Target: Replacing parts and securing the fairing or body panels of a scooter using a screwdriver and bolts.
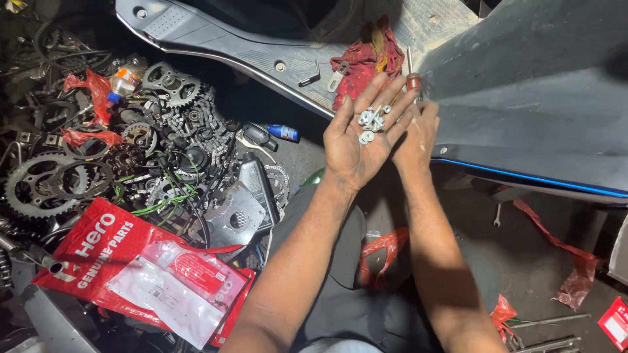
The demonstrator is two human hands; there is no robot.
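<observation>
**A:** Head view, nearest zone first: what is cut off or unclear?

**B:** Both forearms enter from the bottom edge, elbows out of frame. At lower left lie red-and-clear plastic parts bags (pixel 140 271), glossy and creased; one corner runs under the frame edge. Dark cloth over the person's lap fills the centre bottom, detail lost in shadow.

**A:** State of the hands?

**B:** The left hand (pixel 358 134) is palm up, fingers spread wide and flat, carrying a small heap of washers and nuts (pixel 371 121), bright metal, round and flat. The right hand (pixel 415 134) sits just behind and beside it, largely hidden by the left; its fingers close on a screwdriver (pixel 413 80) with a reddish handle and thin steel shaft. The tip cannot be made out.

**A:** Middle and far zones?

**B:** Left of the hands, a pile of toothed sprockets (pixel 46 183), roller chain (pixel 209 124) and green wires (pixel 160 202), oily and tangled; single parts are hard to separate. Beyond the hands, a red rag (pixel 363 62) lies on a grey plastic body panel (pixel 536 111), smooth, with a blue edge line.
</observation>
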